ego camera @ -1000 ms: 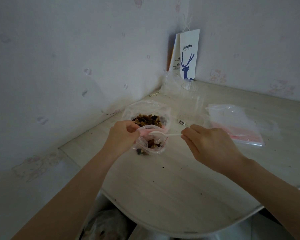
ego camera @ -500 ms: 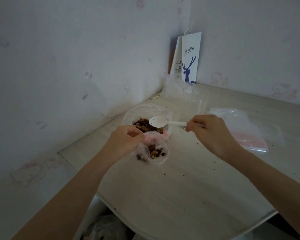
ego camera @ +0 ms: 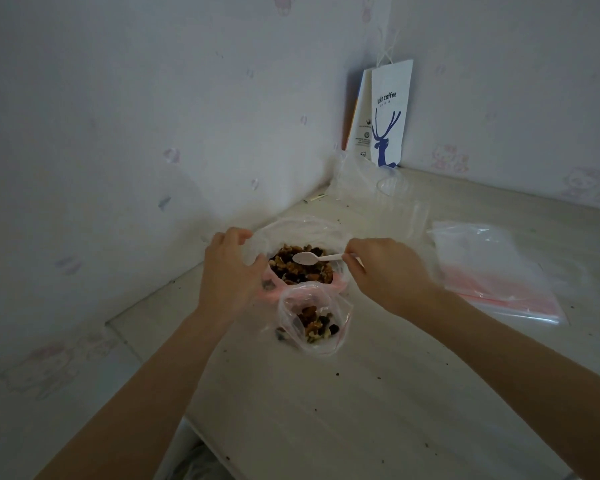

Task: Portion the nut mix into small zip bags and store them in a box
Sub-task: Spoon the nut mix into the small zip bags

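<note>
The spoon (ego camera: 307, 258), pinched by the right hand (ego camera: 385, 271), is held over the nut mix (ego camera: 302, 274); the open small zip bag (ego camera: 314, 322) lies at 6 o'clock; the large bag (ego camera: 291, 225) is gripped by the left hand (ego camera: 229, 268).

I see a pale desk (ego camera: 361, 417) set into a wall corner. Near its left edge stands an open bag of nut mix (ego camera: 305, 271), with a part-filled small zip bag (ego camera: 314, 323) just in front. Flat zip bags (ego camera: 492, 271) lie toward the right edge. A paper coffee bag (ego camera: 390, 112) stands in the far corner, and crumbs (ego camera: 337, 374) dot the near surface.
</note>
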